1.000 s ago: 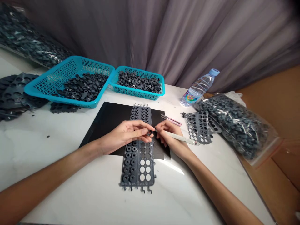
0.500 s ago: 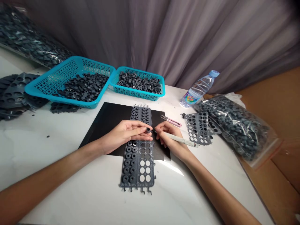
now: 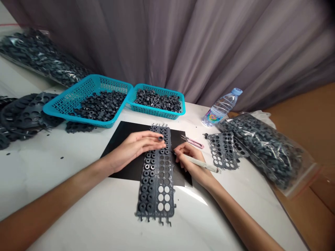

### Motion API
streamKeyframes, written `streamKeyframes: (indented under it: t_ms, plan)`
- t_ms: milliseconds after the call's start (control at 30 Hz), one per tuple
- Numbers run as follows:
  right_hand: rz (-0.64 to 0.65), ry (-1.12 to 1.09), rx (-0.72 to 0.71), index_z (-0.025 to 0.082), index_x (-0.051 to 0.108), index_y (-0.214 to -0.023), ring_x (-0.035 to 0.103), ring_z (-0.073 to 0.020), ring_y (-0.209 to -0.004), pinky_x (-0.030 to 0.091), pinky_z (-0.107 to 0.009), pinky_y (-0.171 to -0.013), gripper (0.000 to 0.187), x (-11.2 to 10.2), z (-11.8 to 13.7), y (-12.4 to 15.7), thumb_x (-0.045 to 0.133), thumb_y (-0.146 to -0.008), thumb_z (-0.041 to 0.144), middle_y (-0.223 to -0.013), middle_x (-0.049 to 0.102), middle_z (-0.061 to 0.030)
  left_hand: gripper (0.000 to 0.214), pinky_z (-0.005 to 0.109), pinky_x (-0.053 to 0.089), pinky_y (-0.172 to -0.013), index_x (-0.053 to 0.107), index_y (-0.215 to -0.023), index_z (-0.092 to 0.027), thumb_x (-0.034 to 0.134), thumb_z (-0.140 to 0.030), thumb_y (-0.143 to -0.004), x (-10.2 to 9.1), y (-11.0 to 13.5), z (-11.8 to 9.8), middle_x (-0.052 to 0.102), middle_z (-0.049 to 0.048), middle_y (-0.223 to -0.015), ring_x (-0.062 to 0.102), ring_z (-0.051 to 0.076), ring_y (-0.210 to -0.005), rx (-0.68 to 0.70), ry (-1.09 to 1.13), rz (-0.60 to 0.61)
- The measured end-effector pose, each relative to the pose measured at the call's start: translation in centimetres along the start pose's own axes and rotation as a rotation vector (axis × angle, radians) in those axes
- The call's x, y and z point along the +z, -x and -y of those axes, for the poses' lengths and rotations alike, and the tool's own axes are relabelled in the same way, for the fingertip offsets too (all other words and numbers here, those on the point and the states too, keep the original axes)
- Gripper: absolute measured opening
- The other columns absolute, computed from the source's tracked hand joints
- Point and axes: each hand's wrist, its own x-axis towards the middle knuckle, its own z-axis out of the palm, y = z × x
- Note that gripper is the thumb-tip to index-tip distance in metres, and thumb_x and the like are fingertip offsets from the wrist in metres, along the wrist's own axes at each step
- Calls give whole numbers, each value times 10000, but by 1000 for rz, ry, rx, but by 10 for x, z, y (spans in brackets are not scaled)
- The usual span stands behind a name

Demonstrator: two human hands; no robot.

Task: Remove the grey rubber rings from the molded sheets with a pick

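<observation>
A long grey moulded strip [image 3: 157, 174] of small rings lies across a black mat [image 3: 125, 139] on the white table; its right column has several empty holes. My left hand [image 3: 136, 146] rests over the strip's upper part and pinches a small dark ring [image 3: 160, 138] at its fingertips. My right hand [image 3: 188, 158] sits at the strip's right edge, closed round a thin white pen-like tool [image 3: 201, 162] whose tip touches the strip.
Two turquoise baskets [image 3: 70, 101] [image 3: 157, 111] of dark rings stand behind the mat. Pink snips [image 3: 192, 141], a second holed strip [image 3: 223, 150], a water bottle [image 3: 221, 107] and a bag of rings [image 3: 269, 150] lie to the right. Empty strips [image 3: 23, 115] pile at left.
My left hand has lifted the ring away from the tool tip and moved it up and left along the strip. The view has tilted slightly; the right hand has barely moved.
</observation>
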Motion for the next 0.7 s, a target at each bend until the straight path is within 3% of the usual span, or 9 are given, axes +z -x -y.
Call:
streamKeyframes:
  t_ms: [100,200,267,333,433,567,700]
  plan:
    - [-33,18,7,213,607,-965,525,-101,-552,411,-218,-479,183,1,1,0,596,-994,393,-760,620,14,244,402,504,-1188,734,-1157,-81,677,-121,-924,-18,-5,-22,778,164,-1196,719,280,-1220,221,15,-219]
    - [-47,27,15,209,605,-948,521,-104,-549,403,-227,-479,176,3,3,1,597,-981,381,-758,617,10,247,408,487,-1208,724,-1115,-88,661,-64,-877,-50,-13,-38,791,132,-1114,722,267,-1213,503,-7,-476]
    - [-38,23,18,209,604,-945,518,-105,-549,399,-230,-480,179,3,4,1,591,-981,383,-757,618,8,228,463,516,-1182,702,-1111,-132,645,-98,-893,-73,-19,-41,785,88,-997,752,273,-1145,708,-61,-642]
    - [-34,20,16,209,603,-941,521,-109,-555,400,-232,-483,182,3,5,1,591,-980,386,-753,617,7,325,491,535,-1160,657,-1222,-224,664,-137,-908,-92,-24,-38,767,56,-1083,755,261,-1132,786,-150,-739]
    - [-28,17,10,209,602,-947,523,-113,-562,403,-235,-489,188,3,4,0,589,-985,393,-748,616,8,358,535,545,-1137,608,-1280,-241,652,-186,-930,-105,-28,-30,733,88,-1184,755,282,-1132,762,-194,-764]
    - [-17,19,0,210,600,-959,517,-110,-557,396,-233,-489,195,2,1,0,576,-1000,400,-753,617,10,409,570,521,-1144,571,-1343,-226,613,-205,-936,-100,-29,-21,692,136,-1283,719,305,-1208,749,-253,-736]
    - [-12,24,-5,213,600,-956,528,-112,-569,396,-230,-493,195,2,0,-1,579,-1003,401,-756,620,12,399,533,535,-1132,553,-1348,-245,623,-232,-955,-97,-29,-21,680,135,-1305,695,291,-1243,744,-253,-737]
